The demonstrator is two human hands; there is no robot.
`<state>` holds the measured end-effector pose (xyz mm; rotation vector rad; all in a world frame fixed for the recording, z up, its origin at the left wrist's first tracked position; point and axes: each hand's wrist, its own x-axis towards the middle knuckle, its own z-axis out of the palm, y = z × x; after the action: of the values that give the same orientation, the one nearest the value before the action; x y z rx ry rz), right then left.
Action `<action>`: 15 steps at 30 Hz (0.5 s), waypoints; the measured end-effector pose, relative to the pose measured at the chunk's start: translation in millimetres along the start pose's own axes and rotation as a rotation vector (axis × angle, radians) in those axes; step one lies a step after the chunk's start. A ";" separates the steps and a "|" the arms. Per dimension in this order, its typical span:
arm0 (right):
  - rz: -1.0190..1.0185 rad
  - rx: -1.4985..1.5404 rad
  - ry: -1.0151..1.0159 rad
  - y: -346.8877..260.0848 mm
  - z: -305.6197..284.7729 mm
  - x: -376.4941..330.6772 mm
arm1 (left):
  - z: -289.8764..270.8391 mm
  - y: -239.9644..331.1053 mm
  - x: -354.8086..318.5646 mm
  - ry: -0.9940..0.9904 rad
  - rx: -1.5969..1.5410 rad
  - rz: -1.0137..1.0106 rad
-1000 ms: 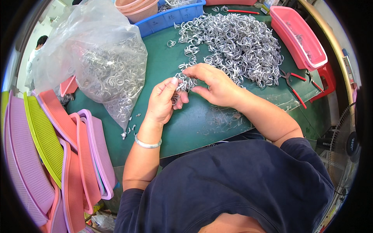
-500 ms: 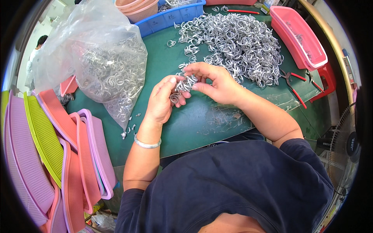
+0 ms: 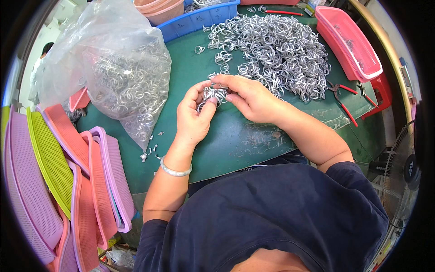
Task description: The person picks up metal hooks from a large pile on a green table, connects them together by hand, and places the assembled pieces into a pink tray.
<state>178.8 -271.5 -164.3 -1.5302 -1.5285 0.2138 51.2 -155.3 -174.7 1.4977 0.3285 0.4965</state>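
Observation:
A small bunch of silvery metal rings (image 3: 215,94) is between my hands, above the green table. My left hand (image 3: 195,111) is closed round the bunch, its thumb lying across the front and a pale bangle at the wrist. From the right, my right hand (image 3: 253,99) pinches at the far side of the same bunch with thumb and forefinger; the exact ring in its fingertips is hidden. Just beyond my hands spreads a large heap of the same rings (image 3: 281,50), with a few strays along its left edge.
A clear plastic bag of rings (image 3: 131,86) stands on the left. Stacked plastic baskets (image 3: 81,181) fill the lower left. Red-handled pliers (image 3: 340,97) lie right of the heap, near a pink basket (image 3: 349,45). A blue bin (image 3: 199,20) stands behind; a fan (image 3: 403,172) is at far right.
My left hand has rolled over, bringing its thumb across the front of the rings. My right forefinger and thumb have shifted slightly and stay at the bunch.

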 end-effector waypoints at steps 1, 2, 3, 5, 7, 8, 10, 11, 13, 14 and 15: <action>0.006 0.013 0.003 0.0 0.7 -0.2 | 0.4 0.2 -0.4 0.008 -0.014 0.017; 0.013 0.027 0.006 0.0 1.3 -0.3 | 1.1 -0.5 -0.5 -0.003 -0.014 0.026; 0.019 0.040 0.009 -0.1 1.9 -0.5 | 2.0 -1.6 -0.7 -0.014 -0.014 0.035; 0.033 0.046 0.001 -2.3 1.6 -0.5 | 2.1 -1.9 -1.1 -0.022 0.000 0.035; 0.034 0.047 0.002 -2.4 2.0 -0.7 | 2.0 -1.5 -0.8 -0.018 0.026 0.014; 0.029 0.044 0.008 -1.1 2.8 -1.2 | 1.8 -1.1 -1.0 -0.022 0.037 0.015; 0.009 0.040 0.016 -0.6 3.4 -1.5 | 1.0 0.0 -1.6 -0.028 0.058 0.018; -0.006 0.037 0.019 -0.8 3.4 -1.5 | 0.8 0.5 -1.5 -0.027 0.044 0.009; -0.025 0.025 0.020 -1.1 3.7 -1.5 | 0.6 1.8 -0.9 -0.024 0.017 -0.009; -0.028 0.016 0.019 -1.0 4.0 -1.7 | 0.6 3.2 -1.3 -0.023 0.003 -0.028; -0.031 0.006 0.018 -0.8 4.3 -2.0 | 0.6 4.8 -1.8 -0.022 -0.012 -0.046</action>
<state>175.0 -271.3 -167.0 -1.4988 -1.5350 0.1855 49.4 -156.7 -170.0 1.4800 0.3421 0.4443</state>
